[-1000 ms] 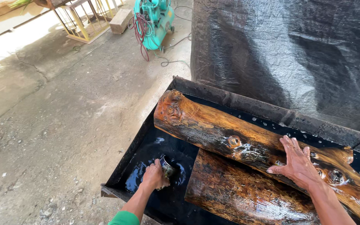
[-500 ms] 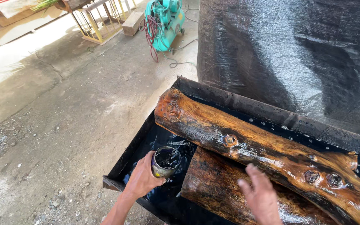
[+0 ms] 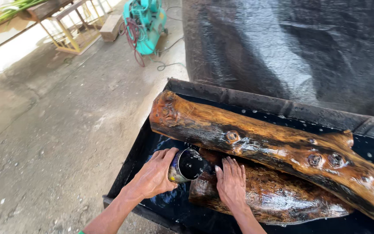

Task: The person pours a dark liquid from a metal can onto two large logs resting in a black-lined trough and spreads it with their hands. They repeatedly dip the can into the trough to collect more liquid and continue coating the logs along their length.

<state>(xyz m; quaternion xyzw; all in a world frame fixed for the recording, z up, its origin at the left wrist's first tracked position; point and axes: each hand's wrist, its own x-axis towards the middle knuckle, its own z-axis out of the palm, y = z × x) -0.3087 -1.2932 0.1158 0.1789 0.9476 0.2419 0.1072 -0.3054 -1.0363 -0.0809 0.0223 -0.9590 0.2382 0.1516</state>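
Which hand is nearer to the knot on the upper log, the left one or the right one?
Right. The right hand lies flat on the lower log, just below the knot on the upper log. The left hand holds a can farther to the left.

Two bare forearms enter from the bottom edge, near the black tray [image 3: 135,151]. The left hand [image 3: 154,175] and the right hand [image 3: 231,184] wear no gloves, rings or watch that can be seen. Both forearms are uncovered up to the picture's edge on the near side of the tray. A sliver of green cloth, seemingly a sleeve's edge, shows at the bottom edge on the left arm, outside the tray's near corner. The fingers look wet and glossy.
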